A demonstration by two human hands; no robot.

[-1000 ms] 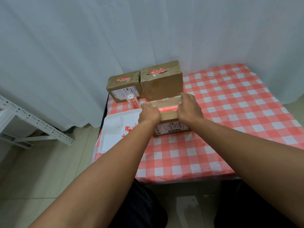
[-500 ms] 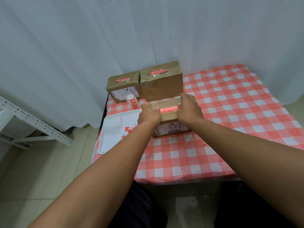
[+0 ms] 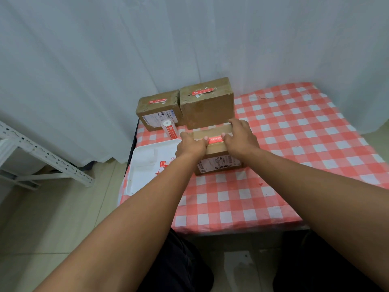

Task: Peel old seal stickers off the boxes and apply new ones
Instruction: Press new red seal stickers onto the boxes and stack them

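Observation:
A brown near box [image 3: 219, 163] lies on the checked table, with a red seal sticker [image 3: 215, 139] across its top. My left hand [image 3: 190, 145] is at the box's left end, fingers curled over its edge and thumb on the sticker's left end. My right hand [image 3: 240, 138] lies over the box top, its fingers reaching the far edge and its thumb pressing the sticker's right part. Behind stand a small box [image 3: 160, 110] with a red sticker and a taller box [image 3: 207, 104] with a torn red sticker. A sticker roll [image 3: 170, 130] lies between them.
A white tray [image 3: 147, 165] with red sticker scraps sits at the table's left edge beside my left forearm. The red-checked table [image 3: 294, 144] stretches to the right. White curtains hang behind. A metal rack [image 3: 42, 152] stands on the floor at left.
Both thumbs have slid toward each other along the red sticker, so less of it shows. The box and the other things have stayed in place.

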